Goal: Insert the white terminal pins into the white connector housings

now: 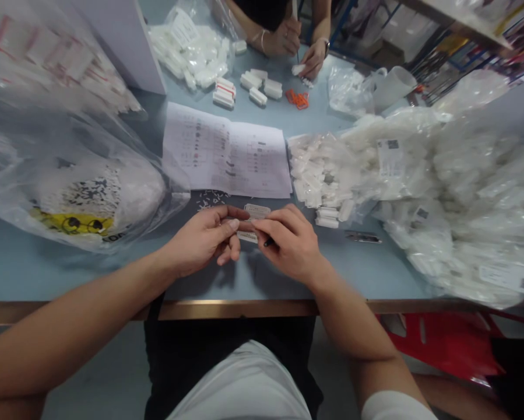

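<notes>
Strip point(257, 211), white, w/ tiny print

Nothing readable, printed sheet point(227, 150) too blurred, QR-coded bag label point(390, 157) too small
</notes>
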Demonstrator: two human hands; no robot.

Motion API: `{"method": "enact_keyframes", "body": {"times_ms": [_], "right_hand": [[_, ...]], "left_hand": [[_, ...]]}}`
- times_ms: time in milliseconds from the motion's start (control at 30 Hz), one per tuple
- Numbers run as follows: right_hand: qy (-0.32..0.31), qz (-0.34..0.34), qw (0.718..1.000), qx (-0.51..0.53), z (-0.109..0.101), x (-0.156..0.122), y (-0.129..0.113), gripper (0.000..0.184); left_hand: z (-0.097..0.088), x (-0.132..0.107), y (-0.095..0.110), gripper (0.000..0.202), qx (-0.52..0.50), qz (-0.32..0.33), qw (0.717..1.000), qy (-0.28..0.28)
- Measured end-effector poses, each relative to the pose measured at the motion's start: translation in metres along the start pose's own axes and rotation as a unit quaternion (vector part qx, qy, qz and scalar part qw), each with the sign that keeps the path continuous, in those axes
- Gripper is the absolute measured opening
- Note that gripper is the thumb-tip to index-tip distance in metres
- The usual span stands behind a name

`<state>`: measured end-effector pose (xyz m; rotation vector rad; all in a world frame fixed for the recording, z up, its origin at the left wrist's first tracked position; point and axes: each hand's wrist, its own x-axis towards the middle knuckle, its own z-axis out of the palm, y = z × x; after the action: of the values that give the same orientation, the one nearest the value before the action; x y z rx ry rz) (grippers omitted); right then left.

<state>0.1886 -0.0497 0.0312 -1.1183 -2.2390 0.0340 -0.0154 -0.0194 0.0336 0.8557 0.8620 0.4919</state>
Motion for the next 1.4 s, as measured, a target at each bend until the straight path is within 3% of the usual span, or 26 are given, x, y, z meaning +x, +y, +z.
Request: {"method": "enact_keyframes", "body": {"times_ms": [200,400,533,733,1033,1200,1400], "right_hand": [[0.005,0.004,1.000,-0.022,0.009,0.002,-0.008,0.012],[-0.027,0.016,0.999,-0.022,0.014,-0.001,-0.009,0.013],[-0.005,0.017,1.000,0.006,0.015,-0.001,-0.008,0.010],[0.029,0.067,0.997,0.028,0.007,0.001,-0.007,0.013],[0.006,0.013,1.000,0.007,0.007,0.000,-0.001,0.020],[-0.008,0.010,0.999,0.034,0.006,0.000,-0.001,0.022],[0.028,0.042,0.998,0.028,0.006,0.001,-0.004,0.017]], "left_hand": [[0.004,-0.001,-0.006,0.039,0.005,0.006,0.999,-0.039],[0.007,-0.001,-0.006,0.046,-0.017,0.015,0.999,-0.048],[0.008,-0.002,-0.005,0.044,-0.033,0.008,0.998,-0.050],[0.005,0.000,-0.005,0.024,0.009,0.028,0.999,0.022],[0.004,0.000,-0.002,0.031,0.051,0.038,0.998,0.023],[0.005,0.000,-0.002,0.032,0.041,0.030,0.998,0.030],[0.003,0.002,-0.006,0.027,0.024,0.051,0.998,0.038]]}}
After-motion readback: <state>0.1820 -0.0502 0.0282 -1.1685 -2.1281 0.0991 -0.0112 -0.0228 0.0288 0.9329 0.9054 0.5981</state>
